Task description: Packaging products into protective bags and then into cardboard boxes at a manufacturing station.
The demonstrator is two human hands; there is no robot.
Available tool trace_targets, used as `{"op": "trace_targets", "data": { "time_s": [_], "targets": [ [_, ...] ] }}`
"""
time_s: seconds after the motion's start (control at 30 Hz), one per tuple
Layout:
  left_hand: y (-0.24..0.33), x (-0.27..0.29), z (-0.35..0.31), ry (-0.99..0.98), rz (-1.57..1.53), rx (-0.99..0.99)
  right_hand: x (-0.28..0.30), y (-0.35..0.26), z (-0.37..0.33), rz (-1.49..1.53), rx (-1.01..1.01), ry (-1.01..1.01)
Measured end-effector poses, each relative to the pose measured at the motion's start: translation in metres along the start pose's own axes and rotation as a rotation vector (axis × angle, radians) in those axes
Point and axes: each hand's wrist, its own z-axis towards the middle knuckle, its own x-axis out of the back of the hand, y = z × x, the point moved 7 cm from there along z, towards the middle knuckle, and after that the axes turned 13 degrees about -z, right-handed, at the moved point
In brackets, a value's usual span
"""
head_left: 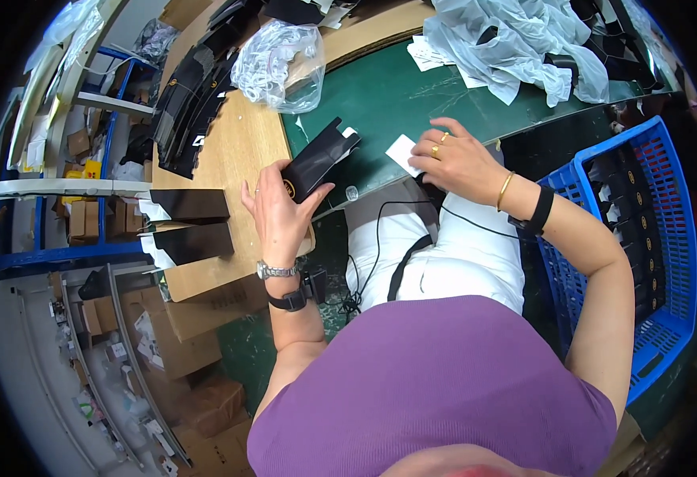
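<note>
My left hand is closed round a slim black box with a small gold mark, held tilted above the near edge of the green mat. Flaps stick up at the box's far end, where a bit of white shows. To its right, my right hand pinches a small white card or folded paper between thumb and fingers, low over the mat's edge. A gap separates the card from the box. A tiny clear round piece lies at the edge between the hands.
Two black boxes with white flaps stand on the wooden tabletop at left, near stacked black cartons. A clear bag of plastic pieces lies behind. Pale plastic bags cover the back right. A blue crate at right holds several black boxes.
</note>
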Motion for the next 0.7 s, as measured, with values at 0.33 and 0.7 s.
{"op": "trace_targets", "data": {
  "time_s": [0.33,0.7],
  "targets": [
    [0.036,0.000,0.024,-0.013,-0.009,-0.289,0.015,0.064,0.003,0.547,-0.552,0.516],
    [0.026,-0.028,0.202,-0.445,-0.106,-0.400,-0.048,0.094,-0.004,0.890,-0.944,0.571]
  ]
}}
